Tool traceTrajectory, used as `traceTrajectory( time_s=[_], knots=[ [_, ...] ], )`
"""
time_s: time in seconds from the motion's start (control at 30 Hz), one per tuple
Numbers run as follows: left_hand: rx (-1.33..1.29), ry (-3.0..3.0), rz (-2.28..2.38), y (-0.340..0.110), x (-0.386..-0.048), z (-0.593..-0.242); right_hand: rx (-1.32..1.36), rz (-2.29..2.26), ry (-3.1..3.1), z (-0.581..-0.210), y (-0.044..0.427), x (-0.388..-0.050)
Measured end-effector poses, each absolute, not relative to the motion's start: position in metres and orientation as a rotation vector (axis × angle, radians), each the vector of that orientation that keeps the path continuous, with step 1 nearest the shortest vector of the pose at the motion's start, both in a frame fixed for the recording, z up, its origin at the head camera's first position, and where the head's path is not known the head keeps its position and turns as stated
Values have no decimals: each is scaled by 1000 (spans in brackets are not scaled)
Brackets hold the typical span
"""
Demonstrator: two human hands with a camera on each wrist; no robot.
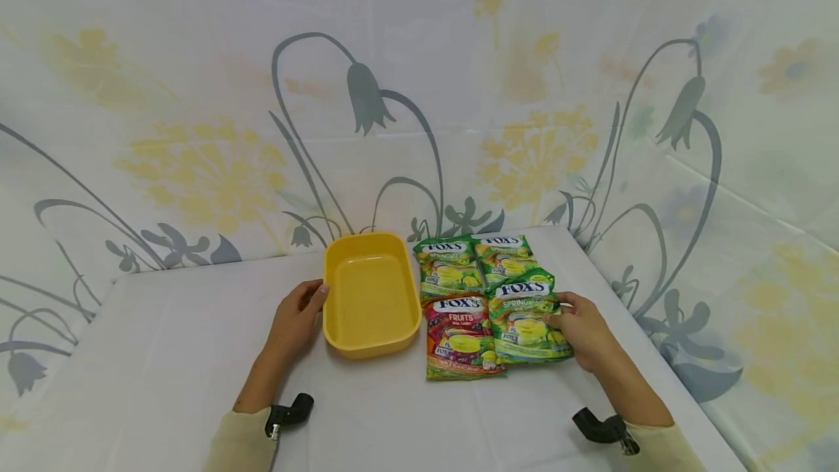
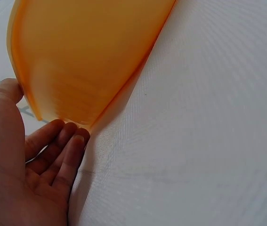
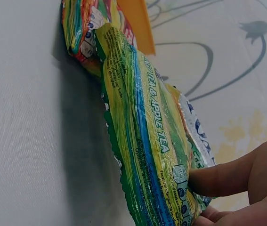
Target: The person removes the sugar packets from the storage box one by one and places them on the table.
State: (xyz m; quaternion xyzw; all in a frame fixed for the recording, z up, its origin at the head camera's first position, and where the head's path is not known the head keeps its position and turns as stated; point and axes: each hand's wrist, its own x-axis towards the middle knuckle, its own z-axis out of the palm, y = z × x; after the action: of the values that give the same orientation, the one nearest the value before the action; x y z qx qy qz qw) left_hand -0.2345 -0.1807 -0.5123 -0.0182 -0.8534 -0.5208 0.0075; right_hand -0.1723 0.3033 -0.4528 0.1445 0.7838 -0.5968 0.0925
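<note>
A yellow plastic tray [image 1: 372,349] lies on the white table, left of several candy bags. My left hand [image 1: 298,315] holds the tray's left side, thumb at the rim and fingertips against the lower outer wall [image 2: 91,61]. My right hand [image 1: 585,330] pinches the right edge of a green spring tea candy bag [image 1: 527,319] between thumb and fingers. In the right wrist view this bag [image 3: 145,141] stands partly tilted off the table. Beside it lies a red fruits candy bag [image 1: 461,337]. Two more green bags, one at the back left [image 1: 448,268] and one at the back right [image 1: 503,257], lie behind.
A white cloth covers the table [image 1: 164,363]. Behind and to the right hangs a flower-printed curtain [image 1: 419,93], close to the tray and bags. A black wrist mount [image 1: 290,414] sits on the left wrist, another black mount [image 1: 606,430] on the right.
</note>
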Motion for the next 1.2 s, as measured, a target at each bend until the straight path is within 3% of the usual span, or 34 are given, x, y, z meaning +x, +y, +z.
traceTrajectory(
  time_s=[0.6, 1.2],
  knots=[
    [-71, -2662, -1639, -178, -237, -516, 414, -1583, 2429, -469, 321, -174],
    [-104, -2705, -1578, -182, -236, -511, 164, -816, 2937, -455, 313, -180]
  ],
)
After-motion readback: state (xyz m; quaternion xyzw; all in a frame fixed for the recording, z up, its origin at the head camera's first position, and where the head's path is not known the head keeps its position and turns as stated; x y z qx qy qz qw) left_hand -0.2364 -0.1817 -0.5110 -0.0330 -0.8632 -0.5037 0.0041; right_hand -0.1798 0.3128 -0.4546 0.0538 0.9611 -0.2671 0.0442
